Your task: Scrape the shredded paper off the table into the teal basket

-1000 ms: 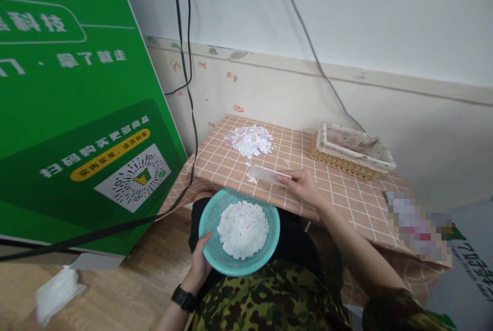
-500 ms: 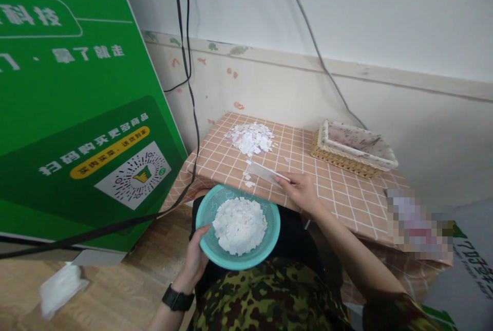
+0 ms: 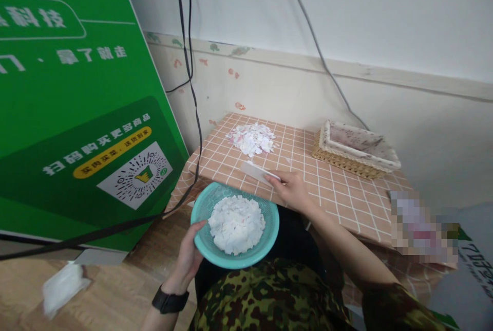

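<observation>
My left hand [image 3: 189, 250] grips the rim of a turquoise plastic basket [image 3: 265, 249], its thumb over the edge. The basket is held against the table's front edge, above my lap. Inside it lies a heap of white paper scraps [image 3: 236, 225]. My right hand [image 3: 291, 189] is closed on one end of a flat white strip [image 3: 254, 170], perhaps card or plastic. That strip rests at a slant on the tablecloth near the front edge, just above the basket. Farther back on the table sits another pile of paper scraps [image 3: 252, 139].
A checked brown cloth covers the table [image 3: 339, 195]. At the back right stands a lined wicker basket [image 3: 356, 151]. A black cable [image 3: 195, 115] hangs in front of the green panel [image 3: 127, 89] on the left. A white plastic bag [image 3: 64, 287] lies on the floor.
The white strip in my right hand has moved toward the front edge and slightly left. The few loose scraps there are gone from the cloth. The basket has shifted slightly left.
</observation>
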`<state>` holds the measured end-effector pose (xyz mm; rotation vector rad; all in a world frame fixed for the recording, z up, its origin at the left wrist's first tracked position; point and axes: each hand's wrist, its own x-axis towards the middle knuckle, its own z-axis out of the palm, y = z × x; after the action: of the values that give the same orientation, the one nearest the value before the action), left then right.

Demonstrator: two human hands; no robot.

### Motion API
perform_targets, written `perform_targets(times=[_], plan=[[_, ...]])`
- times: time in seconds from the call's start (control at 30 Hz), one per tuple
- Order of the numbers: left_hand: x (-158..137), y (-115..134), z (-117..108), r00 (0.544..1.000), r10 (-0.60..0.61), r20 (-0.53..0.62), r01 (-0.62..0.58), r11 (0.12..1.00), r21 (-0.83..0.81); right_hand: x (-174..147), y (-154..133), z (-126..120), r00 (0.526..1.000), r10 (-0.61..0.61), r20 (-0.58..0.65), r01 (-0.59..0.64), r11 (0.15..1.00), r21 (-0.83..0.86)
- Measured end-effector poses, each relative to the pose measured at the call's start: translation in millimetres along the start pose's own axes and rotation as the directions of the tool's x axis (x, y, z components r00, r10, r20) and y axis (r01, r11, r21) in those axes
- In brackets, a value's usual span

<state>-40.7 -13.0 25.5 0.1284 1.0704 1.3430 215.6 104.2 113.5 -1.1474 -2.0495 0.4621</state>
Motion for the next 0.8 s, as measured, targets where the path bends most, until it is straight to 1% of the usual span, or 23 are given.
perform_targets(times=[0.1,0.2,0.3,0.43,0.53,0.63,0.73,0.8], plan=[[1,0,0,1.000,0.008,-0.012,-0.008,1.000,-0.009,6,9,-5,0.991,0.064,-0.120,-0.078,0.990,-0.116],[3,-1,-2,1.000,0.019,0.002,-0.019,1.000,-0.008,12,15,-8,0.984,0.064,-0.168,-0.089,0.986,-0.144],[5,-3,-4,1.000,0.019,0.024,-0.019,1.000,0.002,20,15,-7,0.990,0.050,-0.132,-0.068,0.988,-0.137],[8,-2,-7,0.999,0.035,0.006,-0.035,0.999,0.008,31,15,-5,0.997,0.028,-0.065,-0.037,0.991,-0.129],[10,-2,-8,1.000,0.016,-0.001,-0.016,1.000,0.006,38,19,-6,0.998,0.032,-0.060,-0.038,0.994,-0.099],[11,-2,-8,1.000,0.010,-0.014,-0.010,1.000,0.003,41,22,-6,0.997,0.033,-0.066,-0.040,0.994,-0.104],[11,-2,-8,1.000,0.006,-0.010,-0.006,1.000,-0.008,41,21,-7,0.999,0.017,-0.045,-0.021,0.994,-0.106],[10,-1,-8,1.000,-0.003,-0.003,0.003,1.000,-0.013,40,19,-8,1.000,0.013,-0.025,-0.015,0.997,-0.079]])
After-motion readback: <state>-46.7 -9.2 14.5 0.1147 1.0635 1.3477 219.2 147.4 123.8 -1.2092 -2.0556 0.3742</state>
